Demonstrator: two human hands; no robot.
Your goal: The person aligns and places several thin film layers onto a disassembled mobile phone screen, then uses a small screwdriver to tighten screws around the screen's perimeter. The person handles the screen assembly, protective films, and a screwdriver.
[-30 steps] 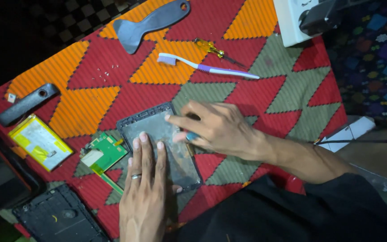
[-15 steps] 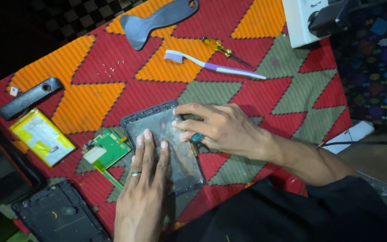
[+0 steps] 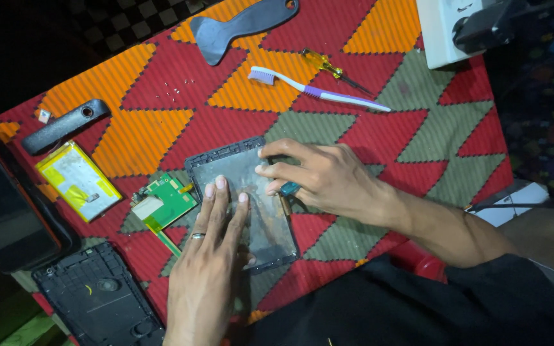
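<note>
Phone screen panel: lay mid-worktop on patterned cloth. Left hand pressed flat on it, fingers extended, gripping nothing. Right hand pinched a small teal-handled tool against it. Step judged: scraping residue; steady bracing needed next.

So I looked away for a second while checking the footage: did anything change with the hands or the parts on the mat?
Very little. The right hand shifted slightly along the grey phone frame, its fingertips pressing the top part, a small teal-handled tool under the palm. The left hand stayed flat on the frame, holding it down. The green circuit board, yellow battery, toothbrush and screwdriver lie as before.
</note>
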